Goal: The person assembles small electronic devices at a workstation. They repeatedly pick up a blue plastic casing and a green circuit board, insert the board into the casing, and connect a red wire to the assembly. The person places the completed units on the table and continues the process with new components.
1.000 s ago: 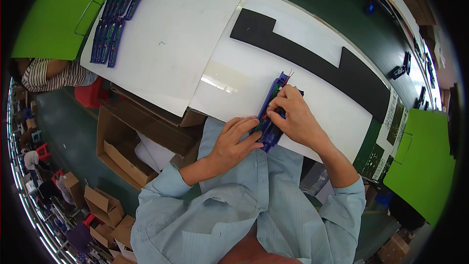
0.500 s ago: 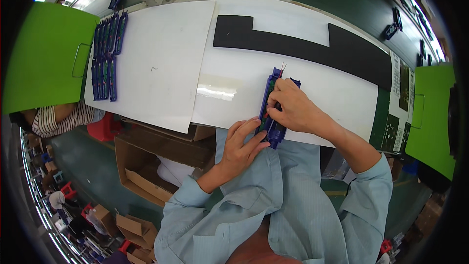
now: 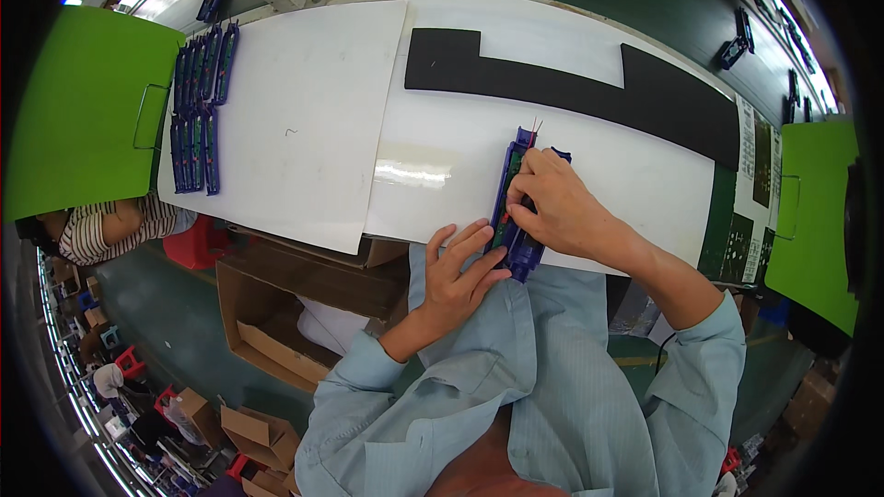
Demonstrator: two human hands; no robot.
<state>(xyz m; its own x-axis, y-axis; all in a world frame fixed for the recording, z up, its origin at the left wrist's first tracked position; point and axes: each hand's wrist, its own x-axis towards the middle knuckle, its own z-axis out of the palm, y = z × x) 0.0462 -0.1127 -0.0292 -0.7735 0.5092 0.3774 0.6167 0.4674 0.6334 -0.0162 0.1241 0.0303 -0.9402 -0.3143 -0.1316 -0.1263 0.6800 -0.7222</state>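
Note:
In front of me at the table's near edge lies a blue plastic housing (image 3: 525, 258), two long parts side by side. A narrow green circuit board (image 3: 513, 168) sits in the left part, with thin red and dark wires sticking out of its far end. My left hand (image 3: 453, 283) holds the near end, its fingertips on the left part and some fingers spread. My right hand (image 3: 564, 210) reaches over the middle from the right, thumb and fingers pinched together above the board. Whatever lies between those fingertips is hidden.
Several blue housings with boards (image 3: 196, 110) stand in rows at the table's left. A black notched foam strip (image 3: 552, 76) lies beyond my hands. Green panels (image 3: 87, 110) flank the table. Below left is an open cardboard box (image 3: 267, 313); a person in striped clothing (image 3: 101, 232) sits nearby.
Some fingers of my left hand have spread further apart. My right hand stays pinched over the housing with only a slight shift. The view has moved a little.

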